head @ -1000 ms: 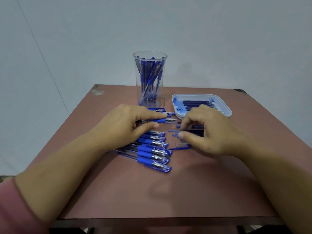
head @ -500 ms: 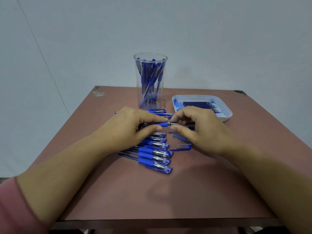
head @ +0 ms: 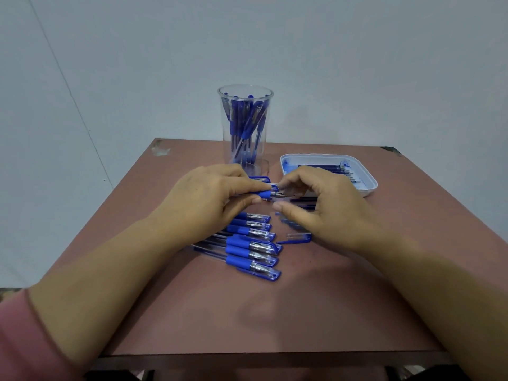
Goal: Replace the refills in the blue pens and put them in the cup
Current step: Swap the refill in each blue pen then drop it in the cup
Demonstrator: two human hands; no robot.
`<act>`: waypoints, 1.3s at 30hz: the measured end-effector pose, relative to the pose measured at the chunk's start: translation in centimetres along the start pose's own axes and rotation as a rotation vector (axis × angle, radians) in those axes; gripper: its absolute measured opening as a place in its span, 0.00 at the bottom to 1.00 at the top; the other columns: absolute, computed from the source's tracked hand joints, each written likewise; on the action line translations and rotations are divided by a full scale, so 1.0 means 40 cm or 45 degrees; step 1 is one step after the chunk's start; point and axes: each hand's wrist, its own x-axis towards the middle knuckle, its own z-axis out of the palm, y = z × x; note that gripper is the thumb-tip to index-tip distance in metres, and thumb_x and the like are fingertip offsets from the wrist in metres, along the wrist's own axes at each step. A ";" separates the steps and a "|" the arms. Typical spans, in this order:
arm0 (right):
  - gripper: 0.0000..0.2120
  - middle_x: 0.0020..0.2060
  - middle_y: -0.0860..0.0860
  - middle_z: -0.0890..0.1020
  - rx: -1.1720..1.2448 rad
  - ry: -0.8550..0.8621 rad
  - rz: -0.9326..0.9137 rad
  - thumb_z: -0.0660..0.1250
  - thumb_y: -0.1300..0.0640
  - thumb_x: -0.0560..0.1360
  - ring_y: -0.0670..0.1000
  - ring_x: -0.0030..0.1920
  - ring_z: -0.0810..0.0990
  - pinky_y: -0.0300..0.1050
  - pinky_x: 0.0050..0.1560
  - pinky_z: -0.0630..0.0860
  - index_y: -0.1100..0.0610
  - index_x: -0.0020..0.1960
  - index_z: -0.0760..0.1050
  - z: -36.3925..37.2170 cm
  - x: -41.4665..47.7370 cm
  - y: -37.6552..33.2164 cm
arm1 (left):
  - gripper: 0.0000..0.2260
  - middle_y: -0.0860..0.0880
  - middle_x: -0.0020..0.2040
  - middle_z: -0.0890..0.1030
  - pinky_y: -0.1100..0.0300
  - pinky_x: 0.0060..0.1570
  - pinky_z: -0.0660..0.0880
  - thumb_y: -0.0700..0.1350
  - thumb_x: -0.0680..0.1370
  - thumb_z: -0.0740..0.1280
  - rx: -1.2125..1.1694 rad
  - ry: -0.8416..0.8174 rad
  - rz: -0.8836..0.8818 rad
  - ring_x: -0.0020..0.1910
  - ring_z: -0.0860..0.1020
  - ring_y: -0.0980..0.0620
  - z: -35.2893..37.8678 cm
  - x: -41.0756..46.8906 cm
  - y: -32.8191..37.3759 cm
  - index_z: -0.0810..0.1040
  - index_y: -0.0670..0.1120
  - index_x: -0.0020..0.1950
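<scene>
The right hand [head: 324, 207] has left the loose dark refills [head: 305, 199] and now pinches the tip of the blue-gripped clear pen [head: 261, 194] gripped by the left hand [head: 209, 199], six o'clock of the clear plastic cup [head: 245, 127]: reassembly likely.

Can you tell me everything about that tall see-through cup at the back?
The cup is tall, round and clear, plastic by the look, open on top. It stands upright on the reddish-brown table near the far edge, left of the white tray. Blue pens lean inside it, reaching nearly to the rim. The left hand hides part of its base but does not seem to touch it.
</scene>
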 end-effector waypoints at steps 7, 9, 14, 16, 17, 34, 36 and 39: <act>0.06 0.43 0.43 0.81 -0.050 0.013 -0.027 0.70 0.53 0.75 0.43 0.46 0.79 0.42 0.48 0.77 0.51 0.52 0.79 0.006 0.001 -0.003 | 0.16 0.57 0.44 0.79 0.62 0.35 0.71 0.57 0.79 0.59 0.038 0.039 -0.044 0.41 0.70 0.63 0.010 -0.008 0.009 0.81 0.55 0.61; 0.10 0.44 0.43 0.81 -0.007 0.014 0.004 0.71 0.49 0.73 0.43 0.47 0.79 0.41 0.49 0.77 0.49 0.54 0.78 0.004 -0.002 -0.002 | 0.16 0.57 0.44 0.79 0.61 0.36 0.72 0.57 0.79 0.60 0.013 0.051 -0.070 0.41 0.72 0.61 0.011 -0.008 0.010 0.81 0.55 0.61; 0.10 0.40 0.44 0.81 -0.024 -0.004 0.054 0.64 0.48 0.79 0.44 0.43 0.78 0.45 0.45 0.76 0.52 0.50 0.80 0.000 -0.003 -0.007 | 0.16 0.58 0.43 0.77 0.59 0.37 0.74 0.58 0.79 0.59 -0.016 0.025 -0.094 0.40 0.70 0.62 0.016 -0.008 0.013 0.81 0.56 0.61; 0.05 0.40 0.43 0.81 0.006 0.012 0.052 0.68 0.52 0.77 0.44 0.43 0.79 0.44 0.46 0.76 0.52 0.50 0.80 0.003 -0.005 -0.003 | 0.16 0.58 0.43 0.77 0.58 0.38 0.75 0.57 0.79 0.60 -0.034 0.028 -0.089 0.41 0.71 0.61 0.017 -0.008 0.015 0.81 0.55 0.60; 0.06 0.41 0.43 0.80 0.028 0.019 0.060 0.70 0.52 0.75 0.44 0.44 0.79 0.42 0.46 0.77 0.51 0.51 0.78 0.002 -0.006 -0.004 | 0.15 0.58 0.43 0.78 0.58 0.38 0.75 0.57 0.79 0.60 -0.045 0.032 -0.088 0.41 0.73 0.60 0.018 -0.008 0.015 0.81 0.55 0.60; 0.09 0.42 0.44 0.82 0.058 -0.013 0.113 0.64 0.48 0.78 0.43 0.45 0.79 0.43 0.46 0.76 0.50 0.53 0.80 0.001 0.000 -0.002 | 0.16 0.56 0.45 0.79 0.55 0.41 0.77 0.57 0.79 0.60 -0.070 -0.003 -0.097 0.43 0.76 0.57 0.017 -0.005 0.011 0.81 0.54 0.61; 0.06 0.42 0.44 0.83 0.088 -0.013 0.115 0.67 0.53 0.77 0.42 0.44 0.80 0.39 0.46 0.76 0.51 0.51 0.81 0.003 0.000 -0.001 | 0.16 0.56 0.45 0.79 0.57 0.41 0.77 0.57 0.79 0.60 -0.060 -0.007 -0.096 0.43 0.76 0.57 0.018 -0.006 0.010 0.81 0.54 0.61; 0.05 0.42 0.45 0.82 0.094 0.021 0.116 0.69 0.56 0.76 0.43 0.45 0.80 0.37 0.47 0.75 0.51 0.51 0.80 0.000 0.001 0.000 | 0.15 0.56 0.44 0.79 0.65 0.40 0.71 0.57 0.79 0.62 -0.057 0.007 -0.120 0.41 0.73 0.61 0.017 -0.007 0.005 0.81 0.54 0.60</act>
